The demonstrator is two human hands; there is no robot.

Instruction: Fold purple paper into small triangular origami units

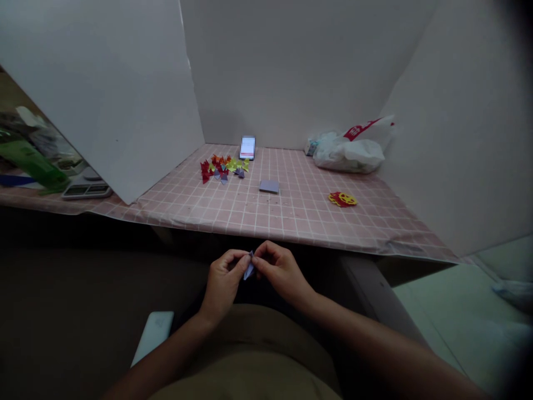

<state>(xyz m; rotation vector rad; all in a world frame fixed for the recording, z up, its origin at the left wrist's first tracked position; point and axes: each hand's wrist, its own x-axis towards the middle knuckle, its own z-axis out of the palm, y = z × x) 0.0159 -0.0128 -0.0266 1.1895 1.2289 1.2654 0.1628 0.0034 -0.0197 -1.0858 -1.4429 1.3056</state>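
Note:
A small folded piece of purple paper point(249, 271) is pinched between both hands, in front of the table edge and above my lap. My left hand point(225, 278) grips its left side with thumb and fingertips. On the other side, my right hand point(280, 270) holds its upper right part between thumb and curled fingers. On the table beyond lies a square stack of purple paper point(269, 186). Further left sits a cluster of small folded paper pieces point(222, 168) in red, orange, yellow and purple.
A lit phone point(247, 148) leans at the back. Red and yellow cutout shapes point(342, 199) lie at the right, with a white plastic bag point(352, 153) behind. White panels point(125, 94) enclose the pink checked table point(233, 205). A white slab-like object point(153, 335) is by my left forearm.

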